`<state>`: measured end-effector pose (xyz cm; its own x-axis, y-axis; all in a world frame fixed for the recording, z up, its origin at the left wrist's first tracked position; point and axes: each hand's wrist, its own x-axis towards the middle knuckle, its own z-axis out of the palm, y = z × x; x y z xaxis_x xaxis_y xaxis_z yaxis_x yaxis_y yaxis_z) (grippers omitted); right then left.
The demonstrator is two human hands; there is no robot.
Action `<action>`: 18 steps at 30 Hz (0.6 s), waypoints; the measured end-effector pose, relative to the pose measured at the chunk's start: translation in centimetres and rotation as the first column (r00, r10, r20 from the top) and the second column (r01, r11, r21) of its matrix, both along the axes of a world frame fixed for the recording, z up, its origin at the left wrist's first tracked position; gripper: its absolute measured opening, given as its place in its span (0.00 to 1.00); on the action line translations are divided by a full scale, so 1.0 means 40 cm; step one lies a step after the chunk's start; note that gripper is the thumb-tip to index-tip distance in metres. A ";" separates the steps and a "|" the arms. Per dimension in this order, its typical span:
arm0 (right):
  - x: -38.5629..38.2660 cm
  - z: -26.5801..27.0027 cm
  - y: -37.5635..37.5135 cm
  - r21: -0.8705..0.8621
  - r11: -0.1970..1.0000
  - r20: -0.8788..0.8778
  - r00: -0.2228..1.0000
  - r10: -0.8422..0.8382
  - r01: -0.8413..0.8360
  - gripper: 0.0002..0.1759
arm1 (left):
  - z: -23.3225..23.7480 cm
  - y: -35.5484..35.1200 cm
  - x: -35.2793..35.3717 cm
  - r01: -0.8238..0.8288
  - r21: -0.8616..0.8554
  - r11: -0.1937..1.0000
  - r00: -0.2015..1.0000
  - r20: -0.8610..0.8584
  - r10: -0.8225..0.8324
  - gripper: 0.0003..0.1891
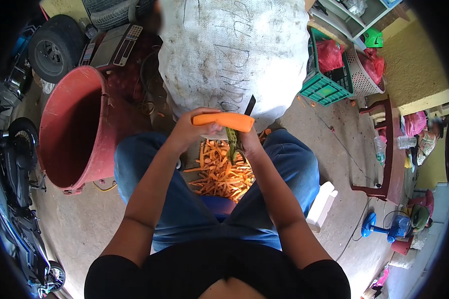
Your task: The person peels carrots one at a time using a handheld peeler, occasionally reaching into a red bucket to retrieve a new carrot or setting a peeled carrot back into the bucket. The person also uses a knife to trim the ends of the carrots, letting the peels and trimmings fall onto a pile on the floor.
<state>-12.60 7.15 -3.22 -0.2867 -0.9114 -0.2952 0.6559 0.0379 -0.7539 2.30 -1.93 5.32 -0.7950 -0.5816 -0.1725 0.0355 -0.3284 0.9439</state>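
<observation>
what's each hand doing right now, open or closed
left hand: closed, fingers around the carrot
right hand: closed on a green peeling tool, held at the carrot

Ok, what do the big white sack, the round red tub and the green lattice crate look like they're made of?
Big white sack: likely woven plastic fabric, matte; a fine weave and soft creases show. Round red tub: probably moulded plastic, dull and scuffed, with a smooth thick rim. Green lattice crate: rigid moulded plastic, slightly glossy, going by its even grid of holes.
</observation>
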 end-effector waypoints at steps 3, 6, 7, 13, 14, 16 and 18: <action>-0.008 0.049 0.017 0.026 1.000 -0.458 0.889 -0.004 0.017 0.11 | -0.023 -0.029 0.015 0.103 -0.144 0.984 0.989 0.125 -0.085 0.16; -0.026 0.034 0.020 0.068 0.996 -0.666 0.746 0.000 0.061 0.09 | -0.037 -0.033 0.015 0.226 -0.330 0.917 0.960 0.236 -0.151 0.17; -0.030 0.033 0.023 0.068 0.996 -0.665 0.747 0.000 0.060 0.09 | -0.038 -0.031 0.015 0.303 -0.362 0.882 0.939 0.274 -0.210 0.19; -0.013 0.100 0.028 0.111 0.994 -0.889 0.447 0.102 -0.007 0.10 | -0.085 0.002 -0.019 0.465 -0.513 0.722 0.869 0.419 -0.262 0.25; -0.020 0.089 0.028 0.098 0.995 -0.917 0.386 0.100 -0.025 0.10 | -0.073 0.004 -0.024 0.465 -0.513 0.721 0.869 0.419 -0.263 0.25; -0.030 0.080 0.033 0.111 0.994 -0.938 0.332 0.102 0.009 0.11 | -0.042 0.008 -0.029 0.478 -0.228 0.848 0.815 0.476 -0.332 0.23; -0.033 0.097 0.035 0.120 0.992 -0.955 0.278 0.104 0.039 0.11 | -0.077 0.008 -0.034 0.389 -0.299 0.871 0.881 0.395 -0.258 0.23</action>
<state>-13.90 8.53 0.66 -0.3986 -0.9132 0.0847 -0.5401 0.1591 -0.8264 0.96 -1.62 2.25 -0.8810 -0.3733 -0.2905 -0.3489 0.0983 0.9320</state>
